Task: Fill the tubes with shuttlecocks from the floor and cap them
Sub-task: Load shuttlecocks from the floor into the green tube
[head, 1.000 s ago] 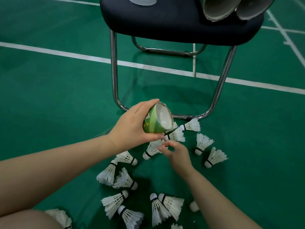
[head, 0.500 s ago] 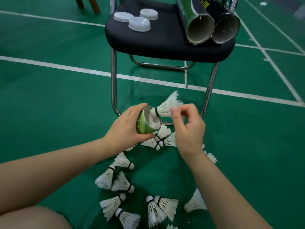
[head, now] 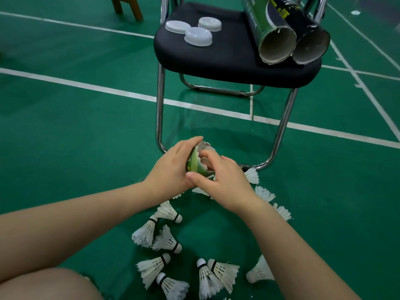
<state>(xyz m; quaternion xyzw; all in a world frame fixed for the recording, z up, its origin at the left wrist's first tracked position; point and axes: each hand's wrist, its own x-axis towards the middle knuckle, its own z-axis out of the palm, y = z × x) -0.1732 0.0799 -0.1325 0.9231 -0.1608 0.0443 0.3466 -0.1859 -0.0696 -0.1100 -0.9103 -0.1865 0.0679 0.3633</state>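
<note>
The floor (head: 65, 131) is a green sports court marked with white lines (head: 86, 86), one running across the middle and others crossing it at the far right. A chair (head: 227, 59) with a black padded seat and chrome legs stands on it in the middle distance. Wooden legs (head: 127, 7) of some other piece of furniture show at the far left edge.

Three white caps (head: 198, 36) lie close together on the left part of the seat. On the right part lie a green tube (head: 266, 29) and, touching it on its right, a dark tube (head: 307, 33), both with open, frayed mouths turned toward the camera.

In front of the chair's near legs, just above the floor, the left hand (head: 171, 172) wraps around the held tube (head: 194, 162), fingers curled over its top. This tube is green with a paler leaf-shaped band and a touch of yellow, and its pale rim looks ragged. The right hand (head: 225, 180) is bunched at the open mouth, fingertips dipping inside; whether they pinch anything there cannot be told.

White feathered shuttlecocks (head: 166, 240) with black-banded cork heads lie scattered on the floor below and to the right of the hands, most on their sides. A bare knee (head: 43, 284) fills the near left corner.
</note>
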